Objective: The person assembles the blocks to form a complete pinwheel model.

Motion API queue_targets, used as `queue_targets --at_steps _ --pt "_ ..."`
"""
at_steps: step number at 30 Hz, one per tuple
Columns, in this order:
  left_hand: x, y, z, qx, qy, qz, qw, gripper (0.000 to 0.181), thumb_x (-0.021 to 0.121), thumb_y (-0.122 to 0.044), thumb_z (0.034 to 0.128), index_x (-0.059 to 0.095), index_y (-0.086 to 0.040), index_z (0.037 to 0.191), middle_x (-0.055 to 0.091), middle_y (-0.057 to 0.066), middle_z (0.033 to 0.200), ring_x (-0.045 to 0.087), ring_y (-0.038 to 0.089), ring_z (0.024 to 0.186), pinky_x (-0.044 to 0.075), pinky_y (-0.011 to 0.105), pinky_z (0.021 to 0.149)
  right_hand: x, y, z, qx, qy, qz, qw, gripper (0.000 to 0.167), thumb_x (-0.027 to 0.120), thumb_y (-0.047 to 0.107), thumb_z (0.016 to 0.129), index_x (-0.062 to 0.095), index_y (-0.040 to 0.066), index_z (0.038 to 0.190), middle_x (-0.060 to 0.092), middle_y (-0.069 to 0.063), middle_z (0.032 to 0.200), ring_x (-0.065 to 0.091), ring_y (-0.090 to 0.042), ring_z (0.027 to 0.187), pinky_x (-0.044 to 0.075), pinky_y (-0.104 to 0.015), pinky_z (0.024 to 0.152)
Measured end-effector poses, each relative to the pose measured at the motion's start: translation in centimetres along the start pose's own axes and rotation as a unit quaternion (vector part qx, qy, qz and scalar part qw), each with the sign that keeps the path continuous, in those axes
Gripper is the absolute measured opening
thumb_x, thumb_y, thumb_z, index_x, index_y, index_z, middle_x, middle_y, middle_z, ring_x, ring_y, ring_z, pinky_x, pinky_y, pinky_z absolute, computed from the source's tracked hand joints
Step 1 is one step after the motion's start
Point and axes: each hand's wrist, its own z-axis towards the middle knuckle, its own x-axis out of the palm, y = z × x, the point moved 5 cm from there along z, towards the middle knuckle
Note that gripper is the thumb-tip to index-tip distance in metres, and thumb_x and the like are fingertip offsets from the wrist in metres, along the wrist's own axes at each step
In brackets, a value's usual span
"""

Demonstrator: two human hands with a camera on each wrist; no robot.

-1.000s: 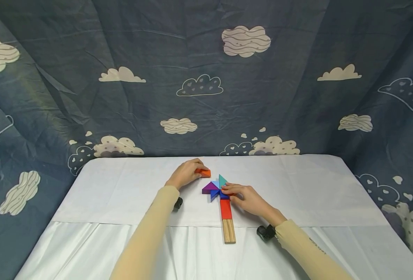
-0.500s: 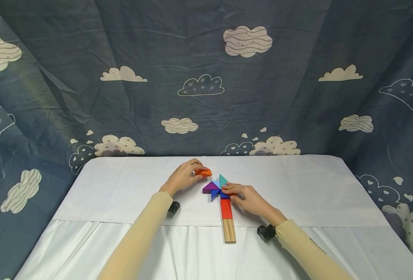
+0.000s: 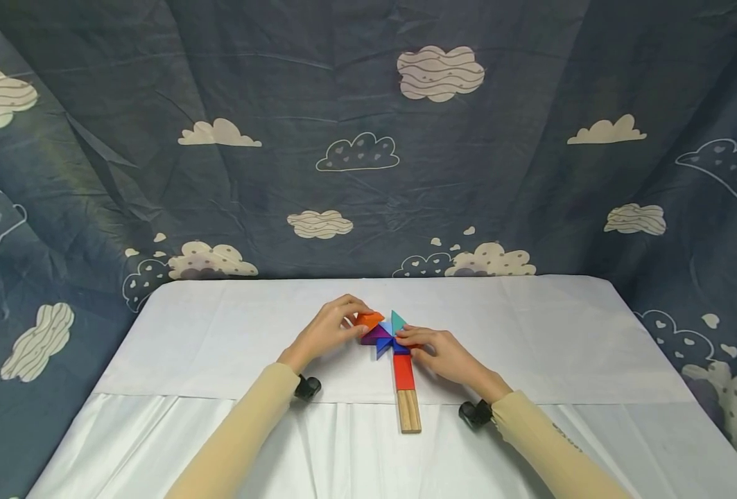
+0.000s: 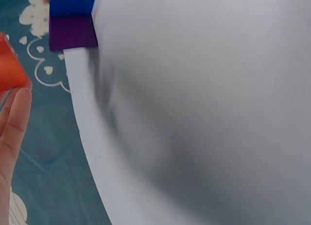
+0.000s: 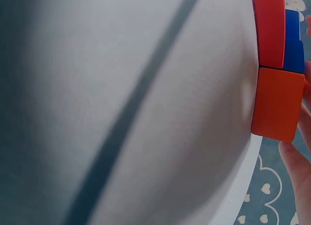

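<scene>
My left hand (image 3: 327,331) pinches an orange triangular block (image 3: 369,320) between thumb and fingers, close above and behind a purple triangular block (image 3: 374,337). The purple piece belongs to a pinwheel-like cluster with light blue, teal (image 3: 396,321) and dark blue triangular blocks (image 3: 382,346). At the cluster's right side, my right hand (image 3: 444,355) has its thumb and fingers about another orange block (image 5: 277,103); in the head view they mostly cover it. A red block (image 3: 403,373) extends from the cluster toward me, followed by a striped wooden block (image 3: 408,412).
White cloth covers the table (image 3: 530,333), with a fold line running across it. Behind it hangs a dark curtain (image 3: 368,194) printed with clouds. A small black camera sits on each wrist.
My left hand has lifted the orange triangular block and brought it toward me and slightly right, to the purple block. My right hand has stayed in place.
</scene>
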Motion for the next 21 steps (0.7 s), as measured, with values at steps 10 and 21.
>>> queue_targets --at_steps 10,21 --pt "0.4 -1.4 -1.7 0.007 0.016 -0.039 0.9991 0.028 0.067 -0.019 0.0911 0.067 -0.008 0.117 0.061 0.003 0.110 0.059 0.014 0.088 0.052 0.024 0.074 -0.1 0.1 0.0 -0.008 -0.004 -0.004 1.0000 0.032 0.059 0.001 0.091 0.067 0.007 0.122 0.059 -0.006 0.131 0.044 -0.028 0.130 0.032 -0.051 0.104" --pt "1.8 -2.3 -3.5 -0.029 0.055 -0.065 0.9960 0.026 0.067 -0.017 0.0907 0.067 -0.008 0.115 0.061 0.000 0.106 0.060 0.014 0.084 0.051 0.023 0.077 0.0 0.0 0.0 -0.007 0.000 -0.001 1.0000 0.033 0.059 0.001 0.092 0.066 0.008 0.123 0.058 -0.006 0.131 0.043 -0.029 0.131 0.032 -0.052 0.104"
